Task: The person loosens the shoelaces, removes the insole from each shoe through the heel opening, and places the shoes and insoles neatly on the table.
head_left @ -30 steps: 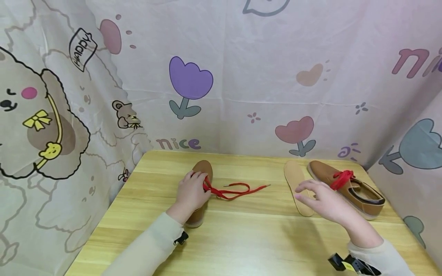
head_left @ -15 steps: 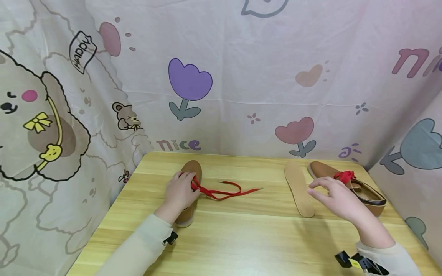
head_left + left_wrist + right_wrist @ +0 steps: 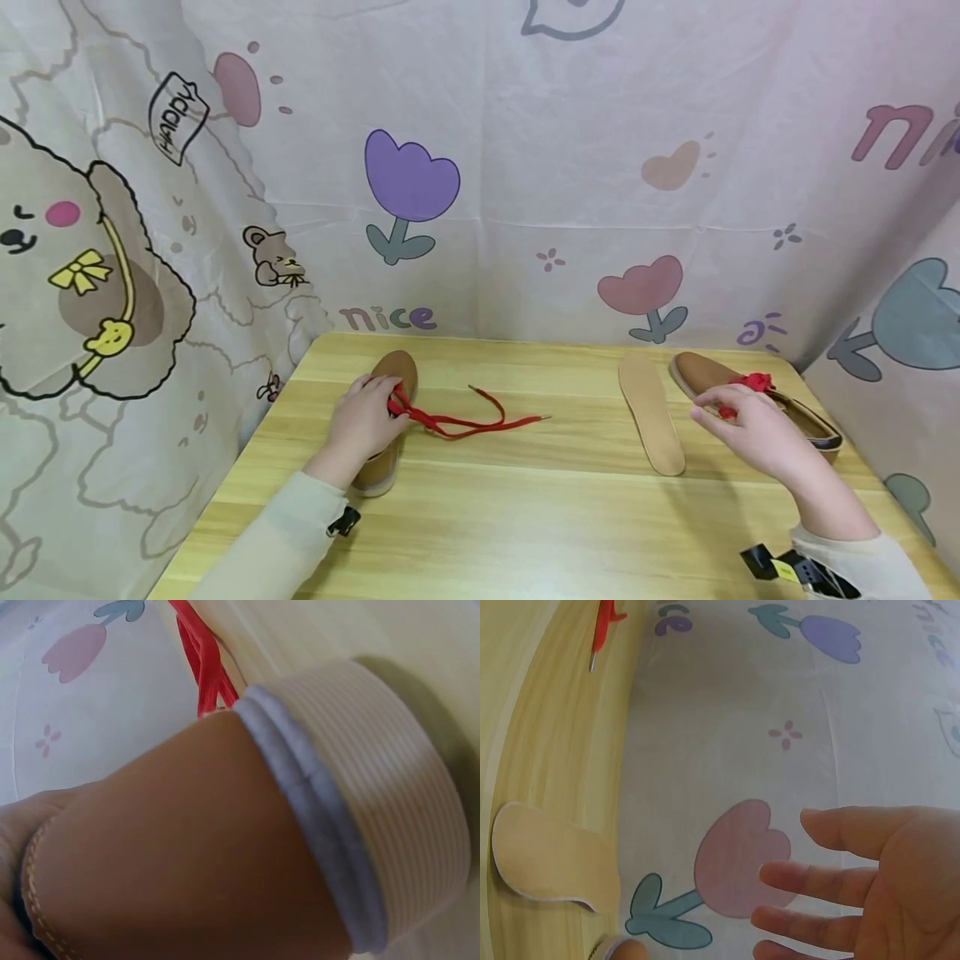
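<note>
My left hand (image 3: 362, 425) grips a brown shoe (image 3: 401, 367) by its middle, at the left of the table. Long red laces (image 3: 465, 427) trail from this shoe to the right across the wood. Up close in the left wrist view are the shoe's brown leather heel (image 3: 172, 847) and its ribbed pale sole edge (image 3: 382, 787). My right hand (image 3: 757, 433) hovers with nothing in it, overlapping a second brown shoe (image 3: 701, 373) whose red lace is tied in a bow. In the right wrist view the fingers (image 3: 817, 881) are spread apart.
A flat tan insole (image 3: 651, 417) lies on the wooden table (image 3: 525, 517), left of the second shoe. Behind and at both sides hangs a printed curtain (image 3: 495, 167), close to the table's back edge.
My left hand has slid the shoe leftward, its laces dragging along behind. My right hand has moved right, away from the insole, over the second shoe.
</note>
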### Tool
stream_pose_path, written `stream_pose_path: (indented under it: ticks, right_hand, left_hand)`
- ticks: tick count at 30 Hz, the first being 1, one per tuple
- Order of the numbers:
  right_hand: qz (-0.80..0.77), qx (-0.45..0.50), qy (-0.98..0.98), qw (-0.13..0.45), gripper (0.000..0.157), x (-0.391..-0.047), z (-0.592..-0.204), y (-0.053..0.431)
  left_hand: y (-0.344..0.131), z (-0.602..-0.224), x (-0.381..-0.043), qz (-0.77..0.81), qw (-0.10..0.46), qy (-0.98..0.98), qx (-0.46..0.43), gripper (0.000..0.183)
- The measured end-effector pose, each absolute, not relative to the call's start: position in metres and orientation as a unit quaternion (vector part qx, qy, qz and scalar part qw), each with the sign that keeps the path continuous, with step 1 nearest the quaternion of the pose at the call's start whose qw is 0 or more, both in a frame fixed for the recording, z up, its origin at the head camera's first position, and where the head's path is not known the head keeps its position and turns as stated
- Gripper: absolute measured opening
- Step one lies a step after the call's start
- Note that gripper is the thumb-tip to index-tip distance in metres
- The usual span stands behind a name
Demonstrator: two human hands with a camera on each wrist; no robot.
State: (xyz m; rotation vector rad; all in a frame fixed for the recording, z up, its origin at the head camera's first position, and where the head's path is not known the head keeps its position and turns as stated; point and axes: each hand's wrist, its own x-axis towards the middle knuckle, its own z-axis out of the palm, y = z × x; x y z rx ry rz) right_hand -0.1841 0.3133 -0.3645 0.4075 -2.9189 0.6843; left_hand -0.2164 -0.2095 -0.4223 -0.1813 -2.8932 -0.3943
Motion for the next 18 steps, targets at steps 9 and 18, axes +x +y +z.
stream_pose_path:
  ticks: [9,18]
  right_hand:
    - [0.219,0.104,-0.969,0.055,0.041,-0.183,-0.366,0.326]
    - [0.206,0.080,-0.973,0.060,0.052,-0.185,-0.364,0.338]
  left_hand:
    - [-0.227,-0.422,-0.216,-0.128,0.101,-0.985,-0.056,0.059]
    - [-0.242,-0.418,-0.216,-0.124,0.106,-0.985,-0.053,0.059]
